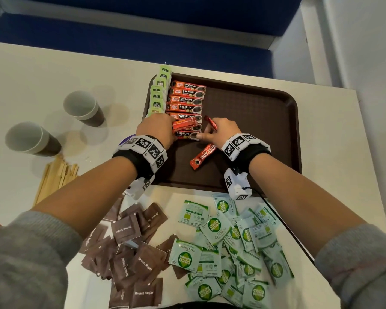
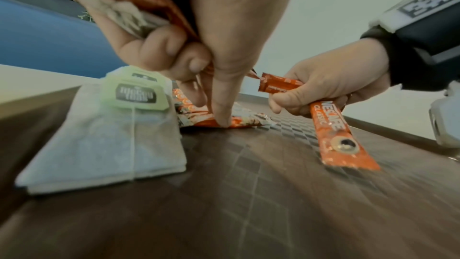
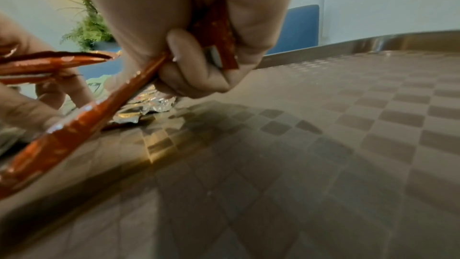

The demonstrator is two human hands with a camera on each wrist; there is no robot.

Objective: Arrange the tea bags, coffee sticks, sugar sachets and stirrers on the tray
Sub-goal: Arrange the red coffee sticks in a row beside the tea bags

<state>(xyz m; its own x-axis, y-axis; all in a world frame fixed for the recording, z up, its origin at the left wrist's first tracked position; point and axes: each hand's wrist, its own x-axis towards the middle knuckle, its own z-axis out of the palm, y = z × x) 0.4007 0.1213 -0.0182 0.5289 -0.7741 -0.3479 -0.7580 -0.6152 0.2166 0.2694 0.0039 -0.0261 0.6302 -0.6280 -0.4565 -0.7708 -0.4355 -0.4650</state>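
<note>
A brown tray (image 1: 254, 130) carries a column of green-tagged tea bags (image 1: 158, 94) along its left edge. Beside them lies a column of orange Premium coffee sticks (image 1: 186, 100). My left hand (image 1: 156, 128) hovers at the near end of that column. It grips a few red coffee sticks (image 1: 184, 124), and its index fingertip (image 2: 222, 121) presses on the nearest Premium stick (image 2: 246, 122). My right hand (image 1: 221, 130), just to the right, grips red Nescafe sticks (image 1: 202, 155). One of these sticks (image 2: 333, 131) slants down to the tray.
Two paper cups (image 1: 83, 108) (image 1: 31, 139) and a bundle of wooden stirrers (image 1: 54, 177) lie on the table left of the tray. Brown sugar sachets (image 1: 125, 248) and green coco sugar sachets (image 1: 232, 246) are heaped in front of the tray. The tray's right half is bare.
</note>
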